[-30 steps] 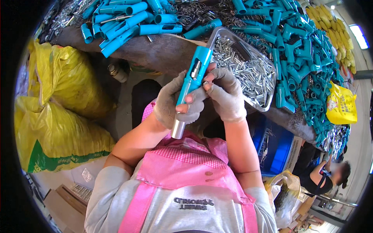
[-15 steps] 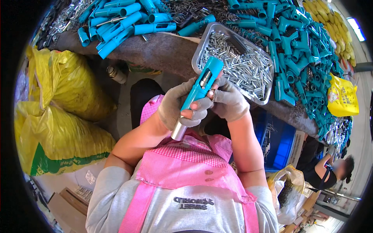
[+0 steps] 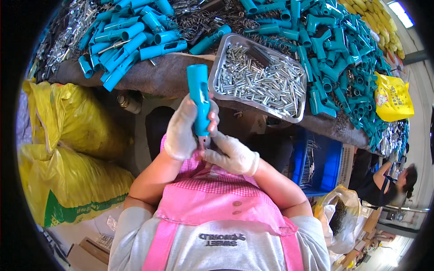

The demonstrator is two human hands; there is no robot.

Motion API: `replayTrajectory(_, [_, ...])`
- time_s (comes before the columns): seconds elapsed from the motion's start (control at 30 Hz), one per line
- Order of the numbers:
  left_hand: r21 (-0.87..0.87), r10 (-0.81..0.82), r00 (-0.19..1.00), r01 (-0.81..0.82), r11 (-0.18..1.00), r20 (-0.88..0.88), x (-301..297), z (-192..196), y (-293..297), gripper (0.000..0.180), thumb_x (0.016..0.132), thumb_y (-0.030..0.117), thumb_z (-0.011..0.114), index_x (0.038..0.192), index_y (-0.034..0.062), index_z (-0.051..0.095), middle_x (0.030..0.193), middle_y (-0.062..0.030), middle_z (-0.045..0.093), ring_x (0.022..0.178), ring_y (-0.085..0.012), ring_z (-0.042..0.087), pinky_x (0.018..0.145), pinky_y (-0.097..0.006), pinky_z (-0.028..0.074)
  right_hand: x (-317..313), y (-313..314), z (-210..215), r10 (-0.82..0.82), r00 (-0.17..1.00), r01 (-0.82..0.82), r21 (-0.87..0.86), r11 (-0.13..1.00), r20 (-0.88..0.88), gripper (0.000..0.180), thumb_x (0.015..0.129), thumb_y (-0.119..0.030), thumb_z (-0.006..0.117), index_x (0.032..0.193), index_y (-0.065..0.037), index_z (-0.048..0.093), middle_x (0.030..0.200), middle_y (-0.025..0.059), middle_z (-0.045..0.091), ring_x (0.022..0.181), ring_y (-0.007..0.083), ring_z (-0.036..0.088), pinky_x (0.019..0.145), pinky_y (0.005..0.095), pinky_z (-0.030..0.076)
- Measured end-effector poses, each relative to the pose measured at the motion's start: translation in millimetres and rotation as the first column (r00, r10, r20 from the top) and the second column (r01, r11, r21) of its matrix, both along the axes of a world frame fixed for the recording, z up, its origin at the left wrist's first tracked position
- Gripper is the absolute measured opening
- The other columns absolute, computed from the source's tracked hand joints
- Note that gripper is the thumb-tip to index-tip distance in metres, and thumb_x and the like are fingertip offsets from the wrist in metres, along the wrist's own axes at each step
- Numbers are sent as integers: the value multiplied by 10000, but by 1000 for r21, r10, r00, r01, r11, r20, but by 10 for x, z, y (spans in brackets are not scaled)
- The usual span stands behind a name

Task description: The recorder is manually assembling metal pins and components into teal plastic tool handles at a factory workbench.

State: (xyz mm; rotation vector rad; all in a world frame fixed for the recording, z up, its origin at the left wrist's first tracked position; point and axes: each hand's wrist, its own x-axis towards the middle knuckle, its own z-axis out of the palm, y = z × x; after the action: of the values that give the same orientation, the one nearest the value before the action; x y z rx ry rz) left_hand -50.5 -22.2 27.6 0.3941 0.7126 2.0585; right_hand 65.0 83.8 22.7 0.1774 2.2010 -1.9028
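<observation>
My left hand [image 3: 181,128], in a pale work glove with bare fingertips, is wrapped round a teal plastic tube [image 3: 198,83]. The tube stands nearly upright in front of my chest, its wide end up. From its lower end pokes a short shiny metal tube [image 3: 202,141]. Just below, my right hand [image 3: 229,155], gloved the same way, is closed with thumb and fingers round that metal end. Part of the metal is hidden by the fingers. Beyond my hands, a metal tray [image 3: 212,86] holds many small silver pins [image 3: 262,81].
Teal tubes [image 3: 131,34] lie heaped at the far left, angled teal parts [image 3: 334,45] at the right. Dark springs [image 3: 199,22] lie between them. Yellow sacks [image 3: 77,180] stand at my left. A blue bin [image 3: 332,165] and a co-worker [image 3: 384,180] are on the right.
Both hands have come left and nearer my body. The teal tube has turned more upright. My right hand has gone from the tube's upper part to its lower metal end.
</observation>
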Motion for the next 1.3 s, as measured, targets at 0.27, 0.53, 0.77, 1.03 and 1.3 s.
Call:
replayTrajectory(0.27, [0,180,951,-186,983,250,-167,53,-28,406,952,419,464,1134,56,453,839,-51,483,665,-125,465,569,-246,395,-133,-77,312,35,961,159,651,743,-274,209,831,-177,619,993,-51,580,845,175,619,765,366,617,636,439,490])
replayTrajectory(0.53, [-266,-16,985,-31,964,-173,-117,98,-246,370,928,305,515,1139,7,458,802,-72,552,607,-104,499,519,-236,415,-767,1483,312,-40,769,638,761,117,-639,426,750,-167,670,1162,-138,562,1051,128,584,1002,324,539,879,434,435])
replayTrajectory(0.77, [-274,-137,312,-454,848,-940,-327,197,-370,308,772,131,694,1004,32,516,810,-119,599,706,-239,621,627,-349,488,-253,1021,946,-5,919,169,382,909,-395,354,783,-71,684,1126,-66,597,991,85,609,931,185,598,843,317,466])
replayTrajectory(1.03, [-163,-215,-95,-390,906,-972,-424,305,-214,444,717,186,739,1071,58,503,802,-142,627,708,-344,626,617,-410,507,-144,693,1024,270,896,31,657,753,-352,404,819,-86,650,1206,-68,535,1021,143,569,866,312,609,739,366,501])
replayTrajectory(1.3, [-288,-263,121,-507,812,-957,-364,161,-379,529,800,206,669,1219,-18,437,845,-198,614,748,-367,618,633,-409,494,-1263,1116,682,113,758,522,702,484,-642,221,907,-244,525,1039,-75,573,806,149,631,722,350,620,629,432,493])
